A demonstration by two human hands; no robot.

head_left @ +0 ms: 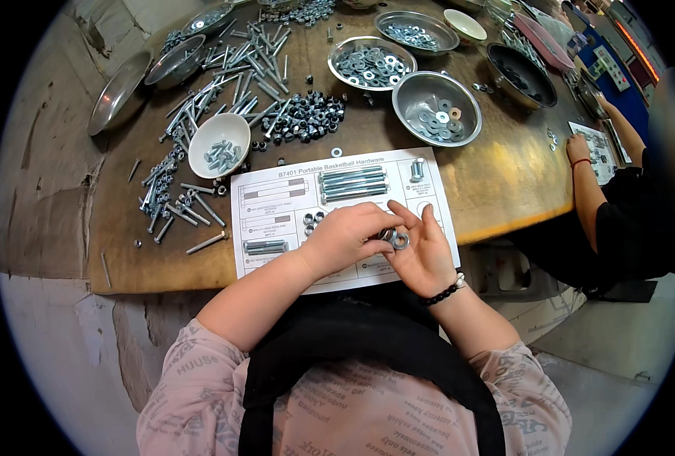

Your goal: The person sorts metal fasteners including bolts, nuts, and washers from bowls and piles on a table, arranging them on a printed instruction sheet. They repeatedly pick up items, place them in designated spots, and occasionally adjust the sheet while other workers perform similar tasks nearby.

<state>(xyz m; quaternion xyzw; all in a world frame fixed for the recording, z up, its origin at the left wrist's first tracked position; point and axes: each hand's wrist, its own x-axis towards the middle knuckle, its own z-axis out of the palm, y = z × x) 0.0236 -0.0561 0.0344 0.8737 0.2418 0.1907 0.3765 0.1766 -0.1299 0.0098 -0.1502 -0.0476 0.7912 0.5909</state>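
Note:
Over the printed sheet (pixel 421 171) my two hands meet. My left hand (pixel 341 237) has its thumb and fingers closed on a few metal washers (pixel 400 241), some of them hidden by the fingers. My right hand (pixel 423 254), palm turned up and fingers curled, holds the same washers from the other side. On the sheet lie several long bolts (pixel 353 185) in a row and a short bundle of bolts (pixel 266 248). Lock nuts (pixel 309 219) sit partly behind my left hand. A pair of short bolts (pixel 416 169) stands at the sheet's upper right.
Loose bolts (pixel 258 57) and a heap of lock nuts (pixel 305 118) spread beyond the sheet. A white bowl (pixel 220 137) holds short bolts. Metal bowls (pixel 438 90) of washers stand farther back. On the right, a co-worker's arm (pixel 587 194) reaches to another sheet (pixel 597 144).

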